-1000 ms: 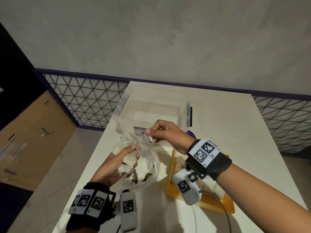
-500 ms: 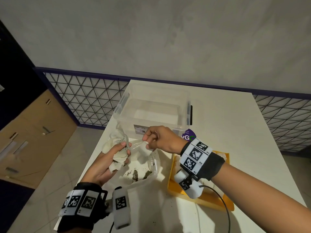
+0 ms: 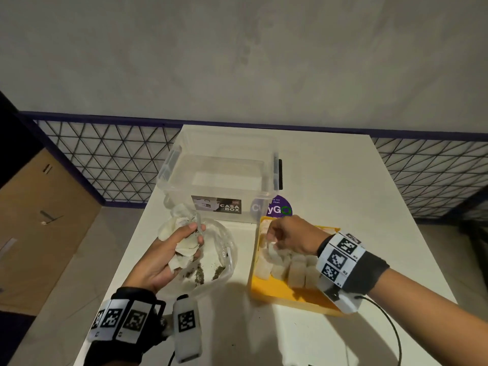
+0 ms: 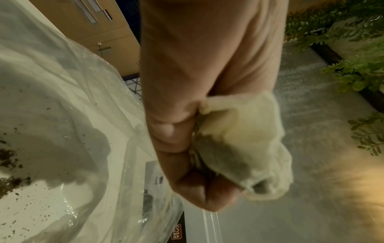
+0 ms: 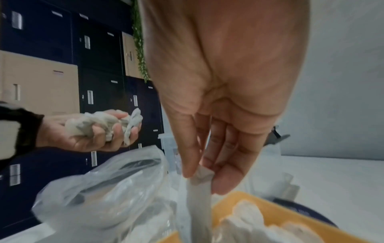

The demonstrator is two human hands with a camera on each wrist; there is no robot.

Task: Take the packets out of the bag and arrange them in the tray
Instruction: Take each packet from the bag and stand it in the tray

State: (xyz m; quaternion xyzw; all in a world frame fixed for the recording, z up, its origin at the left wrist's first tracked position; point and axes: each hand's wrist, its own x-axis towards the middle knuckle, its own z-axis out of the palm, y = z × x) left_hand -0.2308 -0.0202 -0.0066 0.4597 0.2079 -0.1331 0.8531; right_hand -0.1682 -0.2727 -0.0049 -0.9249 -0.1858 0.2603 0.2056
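I read this as mid-placement. My right hand (image 3: 289, 237) pinches one white packet (image 5: 199, 189) by its top edge between thumb and fingertips, hanging it just above the yellow tray (image 3: 280, 291), where a row of packets (image 3: 287, 268) already stands under my palm. My left hand (image 3: 163, 257) is closed round a bunch of packets (image 3: 182, 233), held over the clear bag (image 3: 221, 262), which lies open on the bench (image 3: 330, 196) just below it with dark crumbs inside.

Next, I judge, the pinched packet must go down upright beside the row, then my thumb lets go.

How many packets my left hand holds I cannot tell. My right wrist hides part of the tray. Beyond my hands stands a clear box (image 3: 219, 178).
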